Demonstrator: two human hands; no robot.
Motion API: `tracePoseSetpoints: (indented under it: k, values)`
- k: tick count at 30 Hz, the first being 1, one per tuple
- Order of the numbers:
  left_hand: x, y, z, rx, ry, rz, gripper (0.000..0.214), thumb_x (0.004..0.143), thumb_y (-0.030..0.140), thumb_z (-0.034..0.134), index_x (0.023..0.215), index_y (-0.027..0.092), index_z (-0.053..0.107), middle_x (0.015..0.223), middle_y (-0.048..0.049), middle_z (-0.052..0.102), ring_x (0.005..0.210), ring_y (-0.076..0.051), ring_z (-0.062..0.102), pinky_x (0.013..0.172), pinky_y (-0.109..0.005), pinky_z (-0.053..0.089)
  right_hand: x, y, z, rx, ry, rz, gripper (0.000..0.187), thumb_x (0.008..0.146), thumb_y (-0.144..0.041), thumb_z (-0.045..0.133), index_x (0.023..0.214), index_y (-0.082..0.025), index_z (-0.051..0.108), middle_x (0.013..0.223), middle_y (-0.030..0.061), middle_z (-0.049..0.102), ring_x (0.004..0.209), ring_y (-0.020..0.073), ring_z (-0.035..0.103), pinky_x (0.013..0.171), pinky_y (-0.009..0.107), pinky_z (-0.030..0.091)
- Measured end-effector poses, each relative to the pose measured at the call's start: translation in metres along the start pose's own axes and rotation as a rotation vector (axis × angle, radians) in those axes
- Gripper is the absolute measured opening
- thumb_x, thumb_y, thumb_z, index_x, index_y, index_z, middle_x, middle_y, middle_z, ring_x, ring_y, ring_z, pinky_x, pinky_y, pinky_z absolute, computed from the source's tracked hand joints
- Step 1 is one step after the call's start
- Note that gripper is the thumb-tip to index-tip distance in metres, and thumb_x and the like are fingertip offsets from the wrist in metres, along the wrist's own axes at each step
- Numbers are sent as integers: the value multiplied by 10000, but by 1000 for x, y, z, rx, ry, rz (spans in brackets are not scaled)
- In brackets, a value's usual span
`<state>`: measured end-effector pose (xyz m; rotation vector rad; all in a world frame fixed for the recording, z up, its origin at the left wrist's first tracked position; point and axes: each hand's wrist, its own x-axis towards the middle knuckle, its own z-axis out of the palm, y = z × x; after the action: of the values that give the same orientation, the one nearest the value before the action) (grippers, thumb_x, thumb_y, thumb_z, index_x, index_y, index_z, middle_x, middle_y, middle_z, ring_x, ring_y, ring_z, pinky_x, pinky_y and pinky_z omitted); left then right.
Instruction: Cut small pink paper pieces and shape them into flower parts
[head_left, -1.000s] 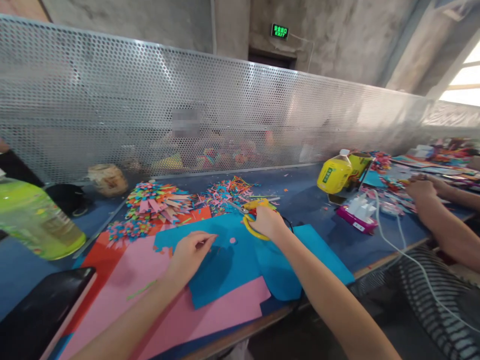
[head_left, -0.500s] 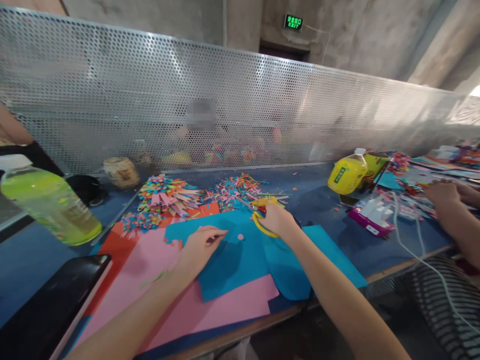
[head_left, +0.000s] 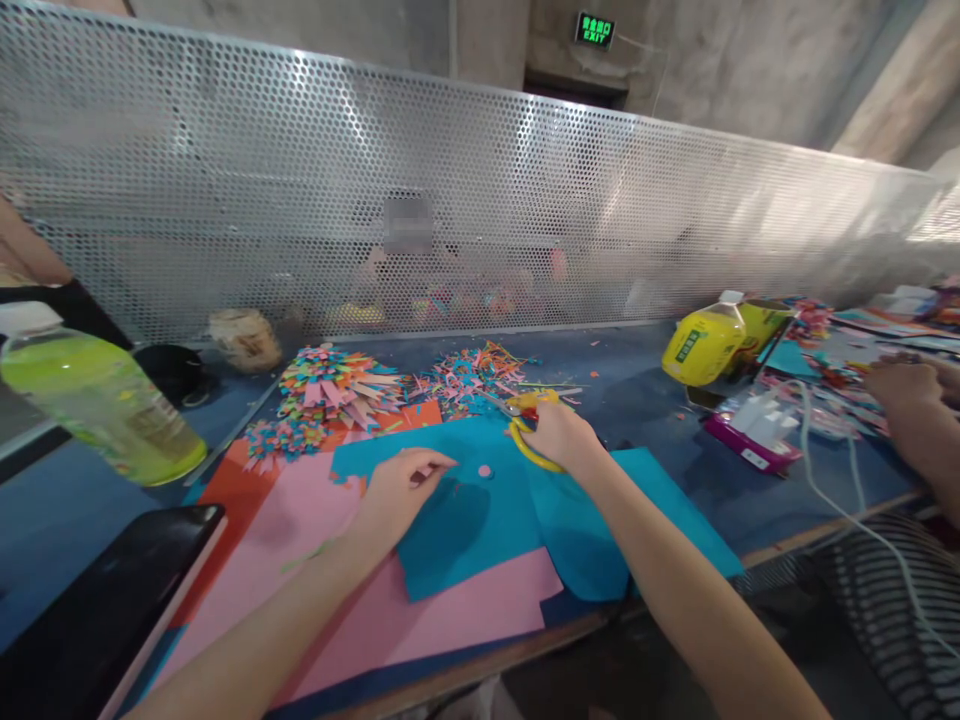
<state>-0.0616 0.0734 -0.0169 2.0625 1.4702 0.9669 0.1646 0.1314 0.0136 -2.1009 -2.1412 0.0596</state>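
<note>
My right hand [head_left: 564,436] grips yellow-handled scissors [head_left: 534,452], whose blades point away to the upper left, toward a heap of cut paper strips [head_left: 472,378]. Over a blue paper sheet [head_left: 480,540], my left hand [head_left: 397,492] has its thumb and forefinger pinched together. Whatever lies between those fingertips is too small to make out. A small round pink piece [head_left: 485,471] lies on the blue sheet between the two hands. Beneath are pink sheets [head_left: 442,640] and an orange sheet [head_left: 225,515]. Fringed multicoloured paper clusters [head_left: 337,385] sit beyond my left hand.
A bottle of yellow-green drink [head_left: 97,400] and a black flat case [head_left: 112,600] are at left. To the right stand a yellow bottle [head_left: 705,345], a purple tissue pack [head_left: 750,440] and a white cable [head_left: 814,470]. Another person's hands [head_left: 907,390] work there. A perforated metal screen [head_left: 480,180] runs behind.
The camera view has shifted slightly. Both hands keep almost the same positions, the right one still on the scissors and the left one still pinched.
</note>
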Motion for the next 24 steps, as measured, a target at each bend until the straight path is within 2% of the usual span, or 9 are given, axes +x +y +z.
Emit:
tracePoseSetpoints:
  k: [5,10,17,24]
  values:
    - [2,2,1,-8,-20,-28,191,751,329,492,823,254,652,864,15,663,771,-156,584,706,-259,446,0,2,-1,25,9,4,588,685,-660,402,874,-143,607,824,127,650,773,262,620,618,288,439]
    - [3,5,0,-54,-25,-22,167,748,304,479,797,223,617,839,5,643,734,-141,574,659,-238,449,1,3,-3,123,83,-39,576,684,-673,401,933,-179,563,832,83,654,779,243,619,597,262,420]
    - [2,3,3,-60,-22,21,133,714,206,466,773,208,585,798,0,603,703,-131,555,629,-229,442,-2,2,-6,179,114,-31,533,725,-640,400,948,-167,505,867,92,641,812,234,608,591,247,395]
    - [1,-2,5,-66,-12,35,149,745,238,446,797,223,584,832,2,611,729,-133,558,649,-230,444,-2,2,-6,220,178,-98,513,740,-626,405,967,-171,467,877,98,632,832,227,601,611,241,387]
